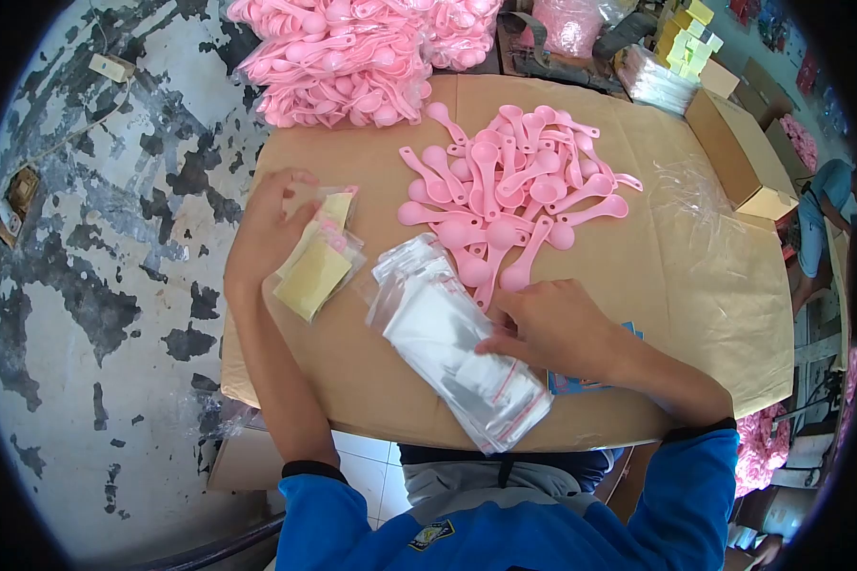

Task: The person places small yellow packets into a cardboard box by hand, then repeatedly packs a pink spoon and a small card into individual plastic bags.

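Note:
My left hand point(271, 224) is at the left of the brown-covered table, its fingers apart and curved over small clear packets with yellow cards point(314, 276). A stack of clear plastic bags point(457, 343) lies in front of me, slanting down to the right. My right hand point(552, 328) rests at the upper right edge of that stack, thumb over the bags; what its fingers hold, if anything, is hidden. Just beyond it spreads a loose pile of pink spoons point(514, 176). A blue printed item point(567, 383) lies partly under my right wrist.
Bagged pink spoons point(343, 67) are heaped at the table's far left edge. A cardboard box point(741, 157) stands at the far right, near yellow boxes point(687, 38). Clear plastic scraps point(690, 195) lie on the right of the table point(714, 305). Another person point(814, 228) is at the far right.

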A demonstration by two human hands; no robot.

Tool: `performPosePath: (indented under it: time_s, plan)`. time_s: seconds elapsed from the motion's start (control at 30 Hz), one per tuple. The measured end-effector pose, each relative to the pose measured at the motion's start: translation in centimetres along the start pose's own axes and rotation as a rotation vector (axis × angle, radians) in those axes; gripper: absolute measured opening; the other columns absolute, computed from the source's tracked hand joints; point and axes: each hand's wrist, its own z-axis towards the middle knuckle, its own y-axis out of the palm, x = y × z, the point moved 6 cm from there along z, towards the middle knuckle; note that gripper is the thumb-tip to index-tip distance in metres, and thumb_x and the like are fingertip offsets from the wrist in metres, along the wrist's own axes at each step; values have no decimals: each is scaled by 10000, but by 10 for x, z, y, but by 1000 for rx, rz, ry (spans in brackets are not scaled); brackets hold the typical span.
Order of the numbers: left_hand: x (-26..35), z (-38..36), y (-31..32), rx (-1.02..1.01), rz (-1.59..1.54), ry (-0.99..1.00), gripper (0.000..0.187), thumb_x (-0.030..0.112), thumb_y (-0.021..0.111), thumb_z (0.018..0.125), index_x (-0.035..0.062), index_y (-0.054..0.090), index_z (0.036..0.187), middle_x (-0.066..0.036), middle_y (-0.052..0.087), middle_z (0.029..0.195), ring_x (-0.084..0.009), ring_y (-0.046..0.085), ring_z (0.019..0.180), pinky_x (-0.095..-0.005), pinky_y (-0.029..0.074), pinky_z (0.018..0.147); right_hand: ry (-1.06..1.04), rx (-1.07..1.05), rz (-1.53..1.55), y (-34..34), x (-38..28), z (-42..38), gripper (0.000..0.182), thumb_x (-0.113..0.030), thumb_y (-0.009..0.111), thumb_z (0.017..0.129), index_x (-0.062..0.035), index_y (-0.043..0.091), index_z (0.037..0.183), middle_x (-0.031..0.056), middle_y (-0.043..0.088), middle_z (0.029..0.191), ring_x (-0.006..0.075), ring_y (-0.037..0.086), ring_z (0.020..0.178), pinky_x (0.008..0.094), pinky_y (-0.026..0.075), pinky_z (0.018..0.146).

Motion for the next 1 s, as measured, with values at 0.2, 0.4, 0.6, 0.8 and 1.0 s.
performPosePath:
  time_s: [0.2, 0.4, 0.6, 0.8, 1.0]
  plan:
    - [85, -28, 48, -838, -573, 253, 234, 117, 720, 822, 23, 648, 1024, -22, 648, 902, -109, 603, 794, -259, 488, 706, -48, 19, -12, -1, 5, -1, 314, -309, 587, 903, -30, 635, 767, 168, 602, 656, 354, 611, 660, 455, 468, 655]
    - [125, -80, 107, -1429, -533, 393, 348, 243, 736, 824, 7, 665, 1069, -57, 677, 899, -139, 620, 773, -270, 503, 711, -14, -67, -93, -8, 15, -4, 359, -274, 479, 961, -27, 640, 757, 168, 610, 671, 359, 606, 657, 463, 475, 661]
    - [123, -74, 107, -1483, -390, 95, 397, 253, 715, 844, 6, 637, 1144, -83, 676, 981, -133, 619, 876, -270, 497, 760, -14, 243, 136, -51, 33, -6, 347, -228, 443, 986, -5, 622, 788, 135, 594, 644, 299, 610, 624, 398, 475, 621]
    - [153, -53, 134, -708, -1497, -267, 441, 280, 482, 995, -27, 456, 1311, -163, 610, 1190, -242, 590, 1126, -348, 459, 943, -26, 97, 230, -71, 30, -24, 304, -286, 543, 945, -8, 623, 848, 139, 598, 672, 303, 612, 664, 400, 466, 633]
    - [138, -43, 135, -423, -1626, -484, 313, 225, 476, 993, -25, 518, 1176, -182, 633, 1124, -248, 645, 1024, -359, 525, 914, -13, -244, -106, -40, 48, -46, 316, -350, 695, 811, -38, 667, 847, 115, 643, 720, 311, 642, 751, 407, 484, 696]
